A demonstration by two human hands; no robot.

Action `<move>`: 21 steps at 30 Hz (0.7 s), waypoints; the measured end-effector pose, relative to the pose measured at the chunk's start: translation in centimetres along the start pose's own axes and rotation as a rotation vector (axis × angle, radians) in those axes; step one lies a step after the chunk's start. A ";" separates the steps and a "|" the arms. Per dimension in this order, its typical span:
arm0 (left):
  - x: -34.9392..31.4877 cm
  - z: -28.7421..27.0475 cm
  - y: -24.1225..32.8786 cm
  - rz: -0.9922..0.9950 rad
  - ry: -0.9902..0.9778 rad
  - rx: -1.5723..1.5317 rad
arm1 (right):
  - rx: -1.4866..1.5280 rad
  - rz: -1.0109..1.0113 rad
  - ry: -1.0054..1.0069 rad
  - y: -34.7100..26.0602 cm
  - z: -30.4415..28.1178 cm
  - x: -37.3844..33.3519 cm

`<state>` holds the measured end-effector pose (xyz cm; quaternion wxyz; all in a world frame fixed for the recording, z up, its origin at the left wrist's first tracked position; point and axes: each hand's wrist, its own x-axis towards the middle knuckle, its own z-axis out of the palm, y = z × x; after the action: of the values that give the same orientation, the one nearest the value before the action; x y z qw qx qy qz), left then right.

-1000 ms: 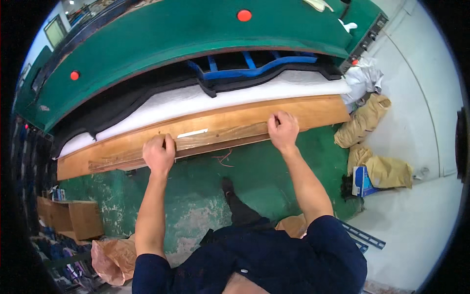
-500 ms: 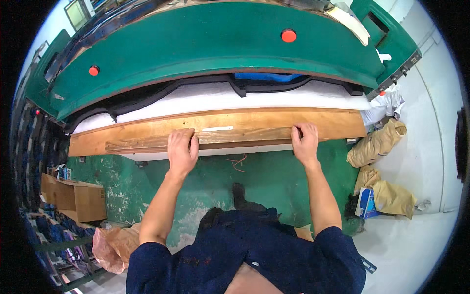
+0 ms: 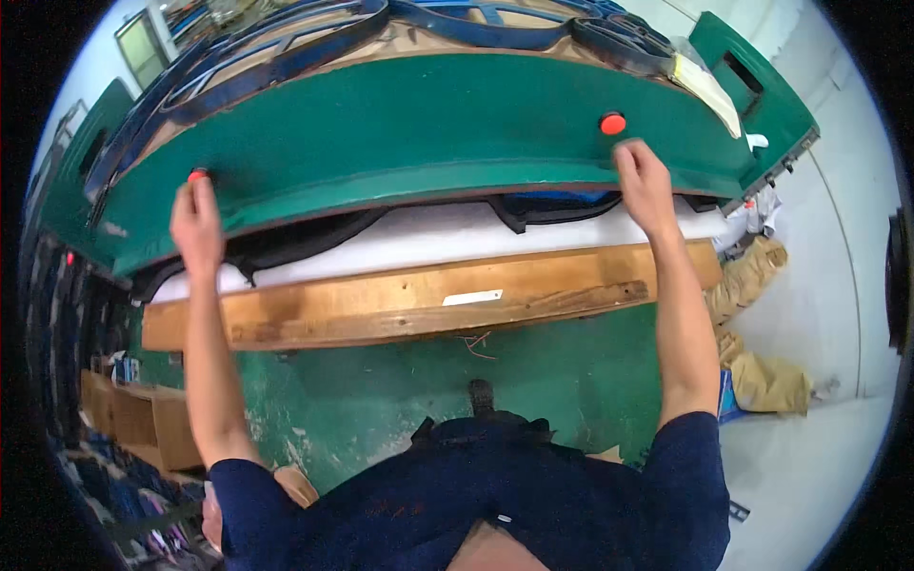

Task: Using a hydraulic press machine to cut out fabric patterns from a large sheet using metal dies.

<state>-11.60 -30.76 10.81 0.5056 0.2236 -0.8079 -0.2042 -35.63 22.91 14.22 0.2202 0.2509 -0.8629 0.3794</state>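
Note:
My left hand is raised in front of the green machine panel, fingers curled, with the fingertips at the left red button and partly covering it. Just below the right red button, my right hand hangs in a loose fist, apart from the button. Neither hand shows anything held. Below both hands runs a long wooden board with a darker wood strip along its front. A small white strip lies on the board.
White padding with black edging sits between panel and board. Curved blue metal strips rest on top of the machine. A cardboard box stands at left; brown paper bundles lie at right. The green floor is scuffed.
Both hands have let go of the wood strip's front edge and risen to the panel, the left moving left and the right moving right. The view has shifted too.

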 end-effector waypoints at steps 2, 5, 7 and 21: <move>3.6 -0.3 -6.3 0.060 0.008 -0.003 | -0.037 -0.019 0.011 -0.8 3.0 2.7; 4.2 2.5 -7.4 0.146 0.078 0.129 | -0.399 0.005 0.072 -0.7 5.6 3.9; 3.8 3.4 -7.1 0.209 0.115 0.231 | -0.451 0.054 0.036 -0.8 4.7 3.7; 1.0 5.1 -9.0 0.268 0.157 0.280 | -0.596 0.094 -0.073 -0.7 6.3 2.4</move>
<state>-15.25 -38.15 4.51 0.5536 0.1974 -0.8091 -0.0031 -38.25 17.01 12.10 0.2353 0.1484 -0.9542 0.1098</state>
